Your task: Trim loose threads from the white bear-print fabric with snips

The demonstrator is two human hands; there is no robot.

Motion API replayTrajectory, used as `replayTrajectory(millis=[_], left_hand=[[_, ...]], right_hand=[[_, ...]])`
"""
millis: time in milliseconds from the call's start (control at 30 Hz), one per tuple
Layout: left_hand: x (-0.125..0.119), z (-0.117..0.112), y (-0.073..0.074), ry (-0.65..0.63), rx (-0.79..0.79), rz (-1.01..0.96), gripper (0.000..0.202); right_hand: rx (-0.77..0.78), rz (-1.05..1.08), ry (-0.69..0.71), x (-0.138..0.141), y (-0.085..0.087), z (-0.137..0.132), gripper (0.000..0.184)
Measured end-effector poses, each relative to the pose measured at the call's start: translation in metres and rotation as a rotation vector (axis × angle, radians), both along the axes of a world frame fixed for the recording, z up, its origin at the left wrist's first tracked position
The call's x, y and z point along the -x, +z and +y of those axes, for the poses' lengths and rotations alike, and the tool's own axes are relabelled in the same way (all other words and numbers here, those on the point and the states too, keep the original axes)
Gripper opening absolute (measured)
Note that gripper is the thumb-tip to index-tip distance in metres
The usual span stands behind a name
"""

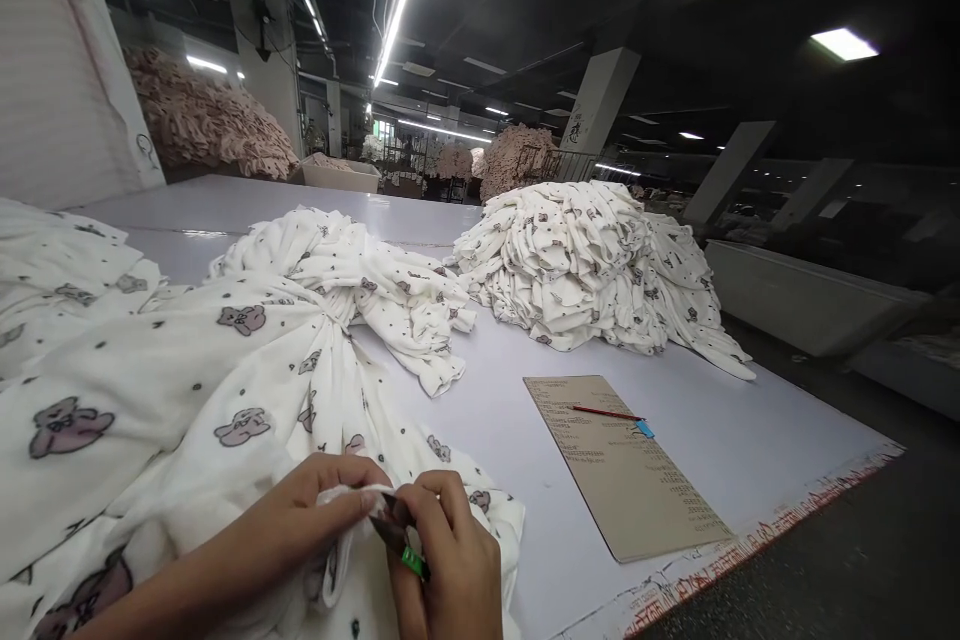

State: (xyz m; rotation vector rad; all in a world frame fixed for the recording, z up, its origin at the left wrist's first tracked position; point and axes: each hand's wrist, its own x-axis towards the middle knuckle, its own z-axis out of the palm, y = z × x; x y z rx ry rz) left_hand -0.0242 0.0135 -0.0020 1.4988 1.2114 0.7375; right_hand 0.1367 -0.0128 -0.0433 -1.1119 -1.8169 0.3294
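Two grips above the table (499,400): in left hand (326,500), pinched edge of animal-printed white fabric (195,360), heaped in front; in right hand (454,550), green-banded dark cutter (393,524) beside that edge, probably for steady control.

Left hand (330,488) pinches white cloth (262,380); right hand (456,552) holds snips (393,528) (green-banded).

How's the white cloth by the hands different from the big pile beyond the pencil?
The white cloth lies in loose, wide folds; the white pile is heaped in many layers. The left hand pinches the cloth; no hand touches the pile. The cloth's prints look bigger, the pile's smaller. Both are white with animal prints.
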Motion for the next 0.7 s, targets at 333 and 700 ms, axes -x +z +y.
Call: replayTrajectory(millis=[333, 700], left_hand=[[-0.007, -0.006, 0.007, 0.106, 0.001, 0.018, 0.027], [-0.007, -0.009, 0.002, 0.157, 0.030, -0.022, 0.022]], right_hand=[[0.252, 0.443, 0.052, -0.005, -0.003, -0.001, 0.013], [0.106, 0.003, -0.114, -0.005, -0.023, -0.009, 0.024]])
